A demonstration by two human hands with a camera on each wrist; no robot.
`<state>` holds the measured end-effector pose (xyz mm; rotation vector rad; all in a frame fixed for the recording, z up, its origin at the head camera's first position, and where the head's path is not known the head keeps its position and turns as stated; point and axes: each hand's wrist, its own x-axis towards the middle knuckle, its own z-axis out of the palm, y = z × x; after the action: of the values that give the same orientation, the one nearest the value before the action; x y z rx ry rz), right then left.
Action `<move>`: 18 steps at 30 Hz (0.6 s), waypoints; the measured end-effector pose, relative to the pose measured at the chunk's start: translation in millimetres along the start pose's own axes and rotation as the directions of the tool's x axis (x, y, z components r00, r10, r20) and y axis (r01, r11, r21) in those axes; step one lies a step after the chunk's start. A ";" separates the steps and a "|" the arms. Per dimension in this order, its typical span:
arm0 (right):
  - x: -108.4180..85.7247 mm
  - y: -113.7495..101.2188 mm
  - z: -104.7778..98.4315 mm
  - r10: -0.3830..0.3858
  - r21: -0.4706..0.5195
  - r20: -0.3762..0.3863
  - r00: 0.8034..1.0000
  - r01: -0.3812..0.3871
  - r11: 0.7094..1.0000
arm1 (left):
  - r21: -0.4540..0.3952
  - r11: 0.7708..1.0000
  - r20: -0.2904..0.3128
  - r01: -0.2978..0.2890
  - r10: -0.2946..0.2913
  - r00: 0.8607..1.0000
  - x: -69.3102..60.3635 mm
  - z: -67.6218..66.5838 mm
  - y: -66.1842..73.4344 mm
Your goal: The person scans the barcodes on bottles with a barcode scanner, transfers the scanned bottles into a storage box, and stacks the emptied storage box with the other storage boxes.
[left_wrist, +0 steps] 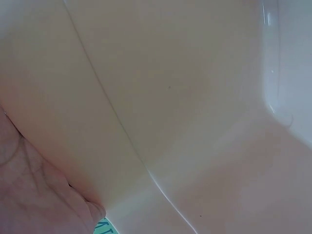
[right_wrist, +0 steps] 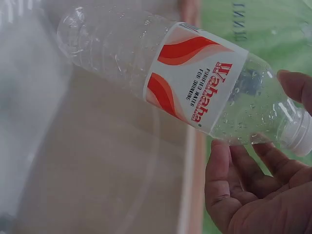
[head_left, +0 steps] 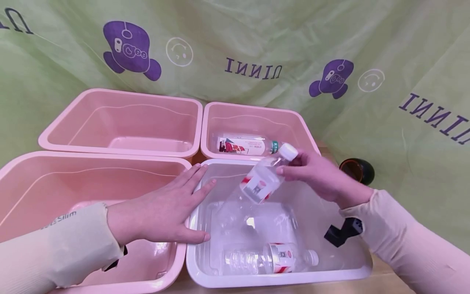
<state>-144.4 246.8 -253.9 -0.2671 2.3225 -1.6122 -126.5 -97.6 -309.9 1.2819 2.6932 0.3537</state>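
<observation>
My right hand [head_left: 317, 173] grips a clear plastic water bottle [head_left: 260, 184] near its white cap, tilted over the white bin [head_left: 279, 281]. In the right wrist view the bottle [right_wrist: 195, 78] shows a red and white label, with fingers on one side and the thumb on the other. A second water bottle [head_left: 280, 258] lies on its side in the white bin. My left hand [head_left: 165, 206] is spread flat, palm down, over the adjoining rims of the white bin and the front pink bin [head_left: 110, 157]; whether it touches them I cannot tell.
Behind the white bin, a pink bin [head_left: 257, 110] contains a bottle with a green cap [head_left: 244, 145]. Another pink bin [head_left: 121, 149] stands at the back left. A dark round container [head_left: 358, 170] sits at the right, and a green printed cloth [head_left: 235, 45] hangs behind.
</observation>
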 end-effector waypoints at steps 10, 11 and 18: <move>-9.1 -15.1 -70.8 -0.193 0.340 -0.128 0.973 0.226 0.913 | 0.004 1.000 -0.003 -0.004 0.004 1.000 -0.5 0.1 -0.6; -9.9 -15.2 -76.8 -0.205 0.369 -0.138 0.969 0.243 0.897 | 0.004 1.000 -0.003 -0.004 0.004 1.000 -0.7 0.0 -0.6; -16.7 -12.6 -112.4 -0.214 0.533 -0.246 0.946 0.316 0.785 | -0.001 1.000 0.002 0.002 -0.002 1.000 -1.4 -0.6 -0.8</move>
<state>-168.1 346.6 -203.3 -0.3361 1.8431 -2.4711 -126.4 -99.3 -309.5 1.2783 2.6918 0.3532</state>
